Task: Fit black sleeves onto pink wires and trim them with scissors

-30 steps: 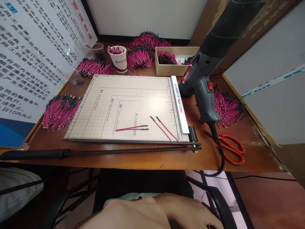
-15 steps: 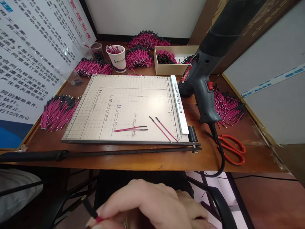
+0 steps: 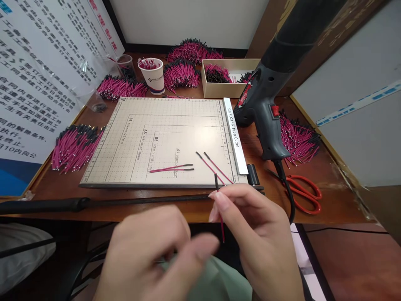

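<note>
The right hand [image 3: 260,234] is pinching one pink wire [image 3: 219,207] upright (black tip above the fingertips), keeping it clear of the blurred, loosely open, empty left hand [image 3: 150,259].

Hands with a wire at the paper cutter

The right hand [image 3: 257,234] pinches one pink wire [image 3: 219,209] upright at the table's [image 3: 313,217] near edge; the blurred left hand [image 3: 150,255] hovers beside it. Four wires [image 3: 194,167] lie on the paper cutter [image 3: 156,138], and a heat gun [image 3: 266,121] stands beside red scissors [image 3: 302,194].
</note>
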### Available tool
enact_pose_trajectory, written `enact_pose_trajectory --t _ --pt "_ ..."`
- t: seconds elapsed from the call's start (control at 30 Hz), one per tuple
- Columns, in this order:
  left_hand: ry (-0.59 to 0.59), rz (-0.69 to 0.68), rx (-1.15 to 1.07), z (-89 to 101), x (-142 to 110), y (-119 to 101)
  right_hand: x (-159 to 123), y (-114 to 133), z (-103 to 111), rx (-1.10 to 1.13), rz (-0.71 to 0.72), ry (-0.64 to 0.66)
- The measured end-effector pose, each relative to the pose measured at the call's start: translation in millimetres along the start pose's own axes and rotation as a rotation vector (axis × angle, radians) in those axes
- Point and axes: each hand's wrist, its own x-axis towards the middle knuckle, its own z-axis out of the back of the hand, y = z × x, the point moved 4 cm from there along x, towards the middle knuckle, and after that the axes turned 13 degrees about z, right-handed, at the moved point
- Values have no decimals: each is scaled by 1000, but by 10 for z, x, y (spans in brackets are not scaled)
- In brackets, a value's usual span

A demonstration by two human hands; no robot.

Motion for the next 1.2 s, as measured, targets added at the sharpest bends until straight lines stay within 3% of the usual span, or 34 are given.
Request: enact_pose_trajectory --t 0.03,0.1,0.23,0.37,0.53,1.2 --pt "-99 69 -92 43 91 12 0 -6 0 5 -6 0" --pt "-160 190 -273 24 233 75 -4 -14 -7 14 -15 16" --pt "9 344 -597 -184 340 223 -6 -33 -46 95 -22 59" --pt "70 421 -834 -272 333 288 -11 -84 -91 170 -86 97" --pt "107 415 -866 -274 343 292 -27 -104 -98 193 -125 107" --pt "211 417 -1084 -333 341 257 -20 -52 -86 147 -49 164"
